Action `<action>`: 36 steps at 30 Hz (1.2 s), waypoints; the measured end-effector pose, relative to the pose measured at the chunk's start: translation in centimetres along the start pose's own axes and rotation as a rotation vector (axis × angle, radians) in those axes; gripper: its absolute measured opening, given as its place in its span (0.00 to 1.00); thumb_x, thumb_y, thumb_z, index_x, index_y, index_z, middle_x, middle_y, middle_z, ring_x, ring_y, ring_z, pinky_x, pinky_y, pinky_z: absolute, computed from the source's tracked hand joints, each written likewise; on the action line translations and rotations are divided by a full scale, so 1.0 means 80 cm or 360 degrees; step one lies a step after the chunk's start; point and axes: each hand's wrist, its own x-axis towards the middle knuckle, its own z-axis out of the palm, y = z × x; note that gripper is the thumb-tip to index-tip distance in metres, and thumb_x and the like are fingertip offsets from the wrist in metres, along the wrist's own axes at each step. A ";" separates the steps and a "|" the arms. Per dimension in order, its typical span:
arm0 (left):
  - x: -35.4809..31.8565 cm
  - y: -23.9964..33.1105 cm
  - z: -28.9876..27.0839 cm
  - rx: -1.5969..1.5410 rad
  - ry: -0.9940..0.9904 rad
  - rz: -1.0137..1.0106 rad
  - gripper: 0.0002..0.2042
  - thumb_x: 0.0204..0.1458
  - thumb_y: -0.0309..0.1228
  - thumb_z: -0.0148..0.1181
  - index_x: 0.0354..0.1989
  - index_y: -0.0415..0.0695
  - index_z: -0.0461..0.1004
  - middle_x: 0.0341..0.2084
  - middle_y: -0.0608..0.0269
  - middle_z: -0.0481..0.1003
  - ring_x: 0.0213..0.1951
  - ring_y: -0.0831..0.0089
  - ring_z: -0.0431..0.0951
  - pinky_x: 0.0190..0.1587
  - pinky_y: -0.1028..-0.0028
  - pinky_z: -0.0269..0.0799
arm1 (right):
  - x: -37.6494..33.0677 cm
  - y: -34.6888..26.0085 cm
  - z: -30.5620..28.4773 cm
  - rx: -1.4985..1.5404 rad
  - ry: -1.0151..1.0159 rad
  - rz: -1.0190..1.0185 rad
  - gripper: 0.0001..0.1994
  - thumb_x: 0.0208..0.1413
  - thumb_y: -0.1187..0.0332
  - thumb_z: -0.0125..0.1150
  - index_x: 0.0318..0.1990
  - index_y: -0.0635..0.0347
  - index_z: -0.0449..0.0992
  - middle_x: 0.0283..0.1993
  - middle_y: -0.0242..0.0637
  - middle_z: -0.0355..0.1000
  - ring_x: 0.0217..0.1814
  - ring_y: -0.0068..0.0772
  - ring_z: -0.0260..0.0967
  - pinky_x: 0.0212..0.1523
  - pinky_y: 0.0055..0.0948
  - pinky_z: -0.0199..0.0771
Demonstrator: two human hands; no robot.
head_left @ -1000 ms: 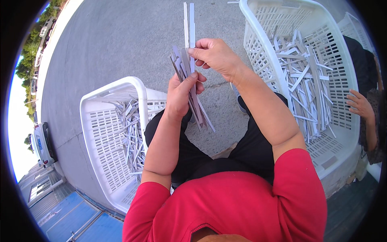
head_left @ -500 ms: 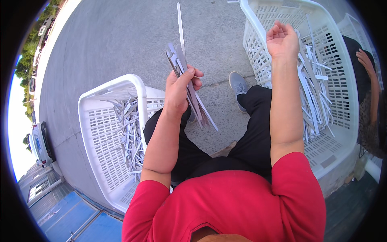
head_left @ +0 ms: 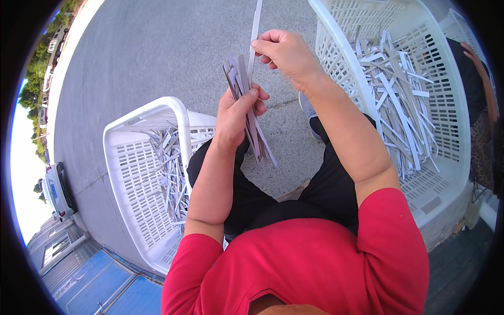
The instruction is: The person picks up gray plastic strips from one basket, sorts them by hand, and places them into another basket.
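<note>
My left hand (head_left: 239, 113) is closed around a bundle of thin grey and white strips (head_left: 242, 79), whose ends stick out above and below the fist. One long white strip (head_left: 254, 39) rises higher than the others from the bundle. My right hand (head_left: 286, 55) pinches this long strip between thumb and fingers, just above the bundle. To the right, a white slatted plastic basket (head_left: 341, 58) holds a heap of loose strips (head_left: 401, 110). A second white basket (head_left: 139, 205) on the left has many shorter, tangled strips (head_left: 170, 168) in it.
Grey concrete (head_left: 157, 58) lies under and ahead of my feet. At the right edge another person's arm (head_left: 485, 89) shows beside my basket. A white car (head_left: 56, 191) stands far left, near blue panels (head_left: 100, 283).
My right hand has come from over the right basket, where it was open, to the left and taken hold of the long strip. My left hand keeps the bundle almost in place.
</note>
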 end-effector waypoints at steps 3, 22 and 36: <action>-0.001 0.002 0.003 -0.0019 0.0029 -0.0009 0.09 0.51 0.28 0.50 0.38 0.37 0.67 0.29 0.58 0.72 0.26 0.76 0.70 0.28 0.79 0.66 | 0.005 0.001 -0.010 -0.0150 0.0127 -0.0096 0.10 0.49 0.64 0.58 0.32 0.62 0.75 0.28 0.31 0.71 0.28 0.19 0.64 0.29 0.19 0.65; 0.000 0.004 0.000 -0.0344 0.0222 -0.0127 0.10 0.51 0.25 0.43 0.41 0.35 0.62 0.33 0.50 0.72 0.31 0.64 0.75 0.33 0.70 0.73 | 0.001 0.016 0.013 -0.0276 -0.0067 0.0001 0.13 0.53 0.60 0.51 0.30 0.61 0.73 0.26 0.32 0.71 0.26 0.19 0.63 0.26 0.20 0.63; 0.018 0.001 -0.064 -0.1061 0.0553 0.0101 0.08 0.50 0.24 0.47 0.38 0.40 0.60 0.26 0.62 0.66 0.24 0.75 0.65 0.25 0.75 0.64 | 0.037 0.011 -0.213 0.1705 0.1349 -0.0337 0.12 0.55 0.67 0.42 0.35 0.69 0.66 0.30 0.40 0.63 0.27 0.29 0.62 0.24 0.29 0.66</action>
